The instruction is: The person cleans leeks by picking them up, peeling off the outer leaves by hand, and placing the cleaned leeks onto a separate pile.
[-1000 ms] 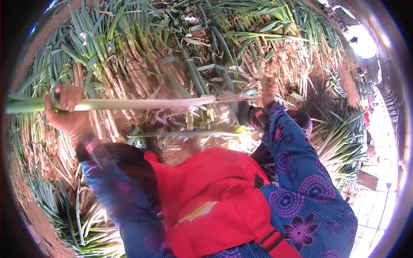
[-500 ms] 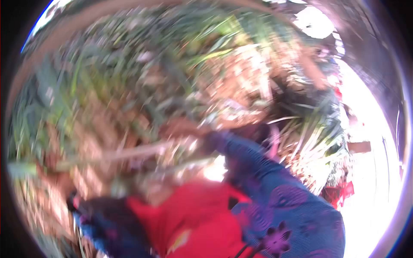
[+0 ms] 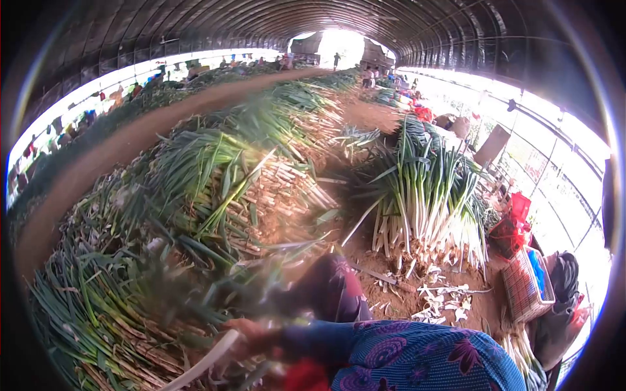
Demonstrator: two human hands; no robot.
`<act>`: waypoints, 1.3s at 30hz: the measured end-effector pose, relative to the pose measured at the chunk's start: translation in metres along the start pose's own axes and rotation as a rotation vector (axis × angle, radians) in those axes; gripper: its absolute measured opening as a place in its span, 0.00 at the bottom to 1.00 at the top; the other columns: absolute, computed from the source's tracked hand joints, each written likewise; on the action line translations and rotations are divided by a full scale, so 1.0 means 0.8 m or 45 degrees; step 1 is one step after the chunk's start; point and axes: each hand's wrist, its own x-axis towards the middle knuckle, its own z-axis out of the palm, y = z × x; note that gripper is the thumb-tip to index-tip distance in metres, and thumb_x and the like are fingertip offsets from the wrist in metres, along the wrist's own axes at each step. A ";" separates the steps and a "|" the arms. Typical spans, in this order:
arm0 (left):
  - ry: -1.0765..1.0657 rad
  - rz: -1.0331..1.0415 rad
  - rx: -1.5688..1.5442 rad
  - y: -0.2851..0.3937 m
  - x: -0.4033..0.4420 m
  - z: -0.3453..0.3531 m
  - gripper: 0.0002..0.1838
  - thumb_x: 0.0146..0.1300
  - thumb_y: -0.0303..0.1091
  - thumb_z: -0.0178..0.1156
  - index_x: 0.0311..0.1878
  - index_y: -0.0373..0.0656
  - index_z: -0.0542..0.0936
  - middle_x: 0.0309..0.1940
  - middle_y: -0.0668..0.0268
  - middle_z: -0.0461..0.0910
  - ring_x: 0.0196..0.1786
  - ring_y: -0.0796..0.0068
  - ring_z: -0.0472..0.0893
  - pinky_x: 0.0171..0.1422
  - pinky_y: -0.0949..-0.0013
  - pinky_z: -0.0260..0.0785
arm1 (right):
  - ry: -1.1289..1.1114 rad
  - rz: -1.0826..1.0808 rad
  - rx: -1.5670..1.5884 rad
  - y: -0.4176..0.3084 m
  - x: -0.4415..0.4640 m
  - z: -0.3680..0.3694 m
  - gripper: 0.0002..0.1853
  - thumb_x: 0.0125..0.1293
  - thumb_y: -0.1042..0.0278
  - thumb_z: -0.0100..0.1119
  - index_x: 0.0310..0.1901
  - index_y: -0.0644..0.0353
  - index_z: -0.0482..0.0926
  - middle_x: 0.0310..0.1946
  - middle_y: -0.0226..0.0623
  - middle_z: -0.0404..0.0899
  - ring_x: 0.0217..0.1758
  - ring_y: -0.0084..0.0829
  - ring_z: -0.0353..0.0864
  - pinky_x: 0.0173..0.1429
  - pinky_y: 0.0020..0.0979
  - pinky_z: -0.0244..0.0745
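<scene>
My right hand is low in the view, reaching in from a blue flowered sleeve. Its blurred fingers are closed around a pale green onion stalk, which slants down to the bottom edge. Left of it lies a heap of green onions with long dark leaves and brownish, untrimmed bases. My left hand is out of view. Ahead on the right, a bundle of cleaned green onions leans upright, white stems down and leaves up. My bent knee in dark purple cloth is just beyond the right hand.
More green onions are piled ahead along a dirt path. Peeled scraps litter the soil. A plastic basket with something blue stands at right, near a red bag. People are far off under the arched tunnel roof.
My view has swung up from the ground to the whole tunnel and sharpened. The left hand has left the view. The right hand now appears lower, with the stalk's pale end toward the bottom.
</scene>
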 end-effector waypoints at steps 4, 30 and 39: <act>-0.053 0.123 0.126 0.007 -0.013 0.019 0.11 0.66 0.41 0.58 0.42 0.45 0.71 0.29 0.70 0.69 0.32 0.77 0.67 0.41 0.70 0.64 | 0.246 0.795 1.503 -0.026 0.033 -0.037 0.08 0.69 0.65 0.48 0.42 0.57 0.75 0.25 0.27 0.74 0.16 0.18 0.65 0.20 0.22 0.61; 0.273 -0.408 -1.006 -0.022 0.035 -0.065 0.16 0.67 0.42 0.57 0.53 0.46 0.71 0.40 0.66 0.71 0.42 0.68 0.73 0.46 0.63 0.70 | -0.664 0.624 -0.262 -0.020 -0.031 0.012 0.21 0.64 0.70 0.61 0.58 0.60 0.74 0.44 0.41 0.83 0.47 0.29 0.83 0.50 0.33 0.77; 0.305 -0.365 -1.185 0.029 0.022 -0.103 0.11 0.73 0.41 0.44 0.39 0.44 0.67 0.30 0.67 0.67 0.33 0.70 0.69 0.39 0.65 0.63 | -0.690 0.634 0.194 -0.081 0.017 0.050 0.19 0.67 0.69 0.58 0.58 0.64 0.73 0.44 0.36 0.80 0.47 0.24 0.78 0.52 0.28 0.73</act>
